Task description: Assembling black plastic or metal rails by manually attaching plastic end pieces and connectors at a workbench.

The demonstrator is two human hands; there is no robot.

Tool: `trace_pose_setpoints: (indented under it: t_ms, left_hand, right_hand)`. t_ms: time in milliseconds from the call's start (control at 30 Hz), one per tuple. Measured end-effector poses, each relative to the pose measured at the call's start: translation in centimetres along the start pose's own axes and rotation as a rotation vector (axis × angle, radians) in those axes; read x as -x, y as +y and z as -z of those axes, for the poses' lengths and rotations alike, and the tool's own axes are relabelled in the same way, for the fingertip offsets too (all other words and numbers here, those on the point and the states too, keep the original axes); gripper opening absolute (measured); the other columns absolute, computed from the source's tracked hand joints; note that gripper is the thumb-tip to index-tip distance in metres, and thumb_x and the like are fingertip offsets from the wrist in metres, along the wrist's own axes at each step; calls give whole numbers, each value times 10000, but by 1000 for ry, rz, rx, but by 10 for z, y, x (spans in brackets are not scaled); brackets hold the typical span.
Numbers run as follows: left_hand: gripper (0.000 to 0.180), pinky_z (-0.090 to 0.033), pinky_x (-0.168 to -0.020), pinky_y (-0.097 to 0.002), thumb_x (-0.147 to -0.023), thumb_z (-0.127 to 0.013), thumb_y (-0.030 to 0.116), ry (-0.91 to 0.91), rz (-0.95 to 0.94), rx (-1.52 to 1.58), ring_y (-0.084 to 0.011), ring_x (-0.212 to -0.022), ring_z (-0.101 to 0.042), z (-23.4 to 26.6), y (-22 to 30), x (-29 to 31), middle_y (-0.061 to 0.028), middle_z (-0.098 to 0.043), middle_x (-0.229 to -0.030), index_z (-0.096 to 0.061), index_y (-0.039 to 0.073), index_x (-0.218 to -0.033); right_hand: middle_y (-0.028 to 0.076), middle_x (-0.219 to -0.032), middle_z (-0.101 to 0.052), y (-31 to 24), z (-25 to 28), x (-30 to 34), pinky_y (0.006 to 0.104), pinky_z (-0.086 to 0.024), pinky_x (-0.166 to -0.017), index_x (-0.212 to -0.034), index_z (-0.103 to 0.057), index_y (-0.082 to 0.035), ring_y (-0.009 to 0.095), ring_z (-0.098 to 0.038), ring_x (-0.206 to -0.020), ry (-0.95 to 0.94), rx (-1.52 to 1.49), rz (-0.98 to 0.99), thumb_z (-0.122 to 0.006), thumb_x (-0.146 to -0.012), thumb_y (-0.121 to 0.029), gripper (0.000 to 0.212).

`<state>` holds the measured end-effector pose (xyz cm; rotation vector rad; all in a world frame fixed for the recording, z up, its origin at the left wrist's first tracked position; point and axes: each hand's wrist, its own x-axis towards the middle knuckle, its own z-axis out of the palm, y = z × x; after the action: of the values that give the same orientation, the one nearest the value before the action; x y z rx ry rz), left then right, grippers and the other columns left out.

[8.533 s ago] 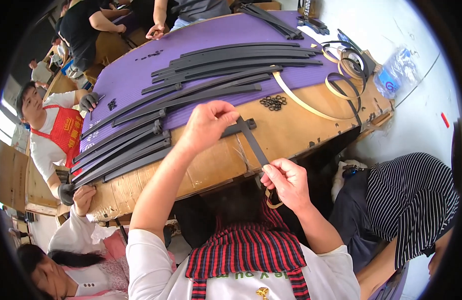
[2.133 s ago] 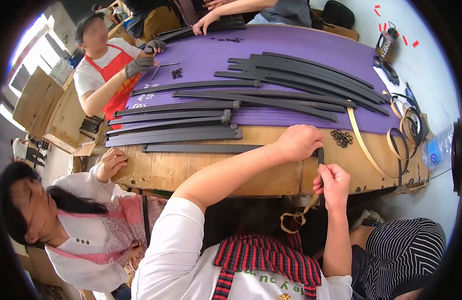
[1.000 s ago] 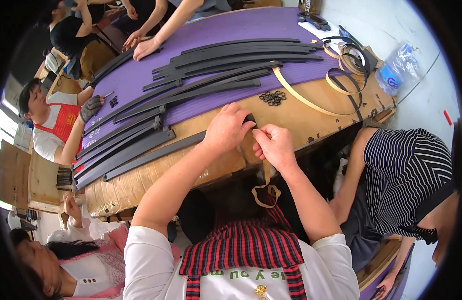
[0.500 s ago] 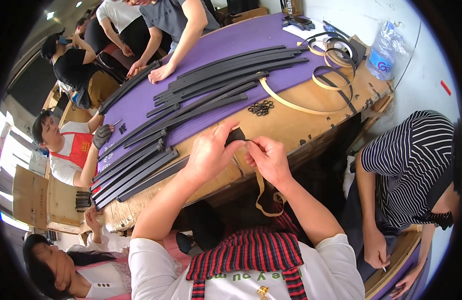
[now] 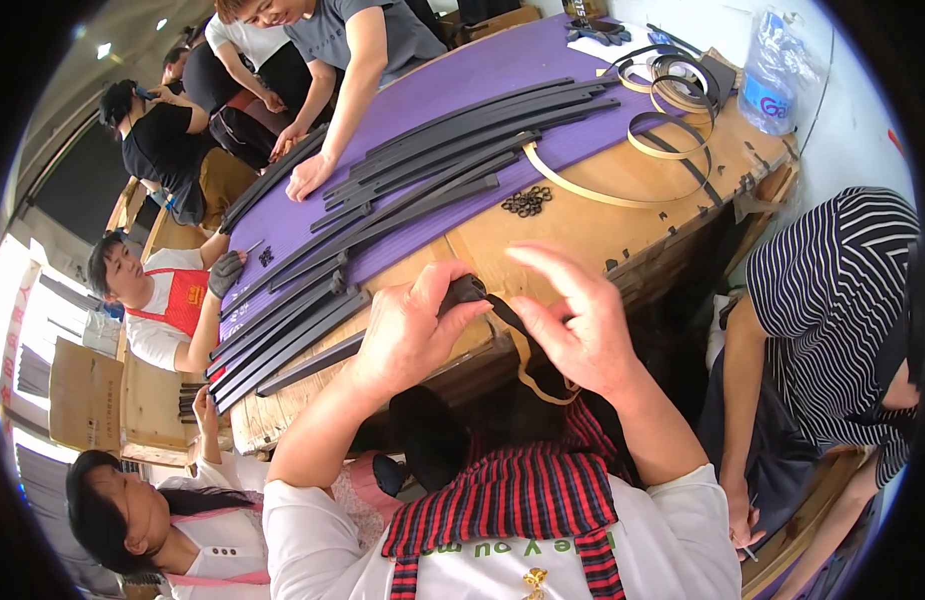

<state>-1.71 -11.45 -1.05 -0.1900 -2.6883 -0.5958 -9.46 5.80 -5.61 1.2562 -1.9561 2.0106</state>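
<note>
My left hand (image 5: 410, 322) is closed around the end of a long black bar (image 5: 317, 360), which runs off to the left along the table's near edge. Dark tape-like material covers the bar's end (image 5: 466, 289), between my thumb and fingers. From there a narrow black strip with a tan back (image 5: 525, 362) hangs down past the table edge. Just right of the bar's end, my right hand (image 5: 585, 325) is open with its fingers spread. The strip passes close to its thumb; whether they touch I cannot tell.
Several black bars (image 5: 452, 135) lie across the purple mat (image 5: 502, 60). Small black rings (image 5: 527, 201) are heaped on the wooden tabletop. A loosely coiled tan-and-black strip (image 5: 622, 203) and a clear plastic bottle (image 5: 772, 80) are at right. Co-workers surround the table, one in a striped shirt (image 5: 827, 290) close by.
My right hand has let go of the strip at the bar's end, its fingers opening and moving up and right. My left hand keeps its hold on the bar. The view has shifted slightly.
</note>
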Motion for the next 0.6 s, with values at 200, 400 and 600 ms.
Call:
trace_pose_setpoints:
  t_ms: [200, 400, 600]
  left_hand:
    - [285, -491, -624, -294, -769, -690, 124, -47, 68, 95, -220, -689, -627, 7, 13, 3, -115, -620, -783, -536, 16, -983]
    - [388, -503, -614, -297, -746, -721, 192, 38, 5, -14, -234, -673, -634, 4, 15, 8, -121, -628, -773, -550, 30, -1054]
    - [425, -484, -485, -345, -733, -699, 319, 110, -163, -112, -287, -554, -606, -1, 7, 12, -99, -604, -635, -556, 67, -1043]
  right_hand:
    - [105, -966, -605, 6, -23, 2, 219, -462, -666, -1229, -457, -16, 101, -558, -809, -230, -584, -265, -501, -853, 18, 380]
    - [129, -729, -591, 4, -36, 14, 274, -452, -584, -1051, -557, -2, 176, -565, -619, -69, -286, -139, -536, -852, -27, 202]
    - [183, -676, -547, 2, -42, 20, 337, -431, -518, -942, -571, 2, 290, -546, -548, 42, -61, 27, -571, -833, -65, 128]
